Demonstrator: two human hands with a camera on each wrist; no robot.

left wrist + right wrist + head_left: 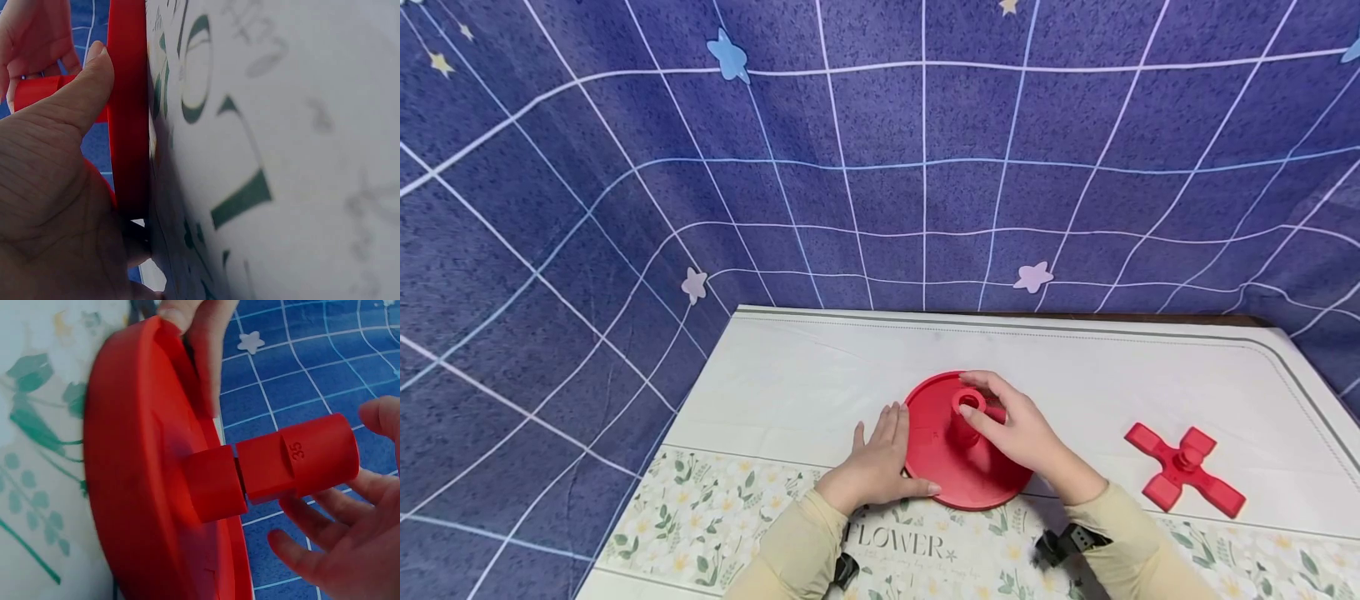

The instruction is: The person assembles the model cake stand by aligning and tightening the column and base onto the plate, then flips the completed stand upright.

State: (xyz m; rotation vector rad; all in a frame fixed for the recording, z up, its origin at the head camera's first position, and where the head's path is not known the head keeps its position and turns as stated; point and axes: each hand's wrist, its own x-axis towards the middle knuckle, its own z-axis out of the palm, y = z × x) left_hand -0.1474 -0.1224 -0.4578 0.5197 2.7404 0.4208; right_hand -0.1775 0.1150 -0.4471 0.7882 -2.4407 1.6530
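Observation:
A round red disc [934, 467] with a raised rim lies flat on the table. From its middle rises a red post [215, 481], topped by a red hollow sleeve [300, 459] marked 35. A narrow dark seam shows between post and sleeve. My left hand [880, 462] rests against the disc's left edge, fingers straight, thumb along the near rim. Around the sleeve my right hand [1026, 429] is loosely curved. In the right wrist view its thumb stands apart from the sleeve, while fingers lie behind the sleeve; their contact is unclear.
A red cross-shaped piece [1183, 468] with a central knob lies on the table to the right. The white tablecloth [820, 358] has a flowered band along the near side. A blue gridded curtain [880, 200] with stars hangs behind and at the left.

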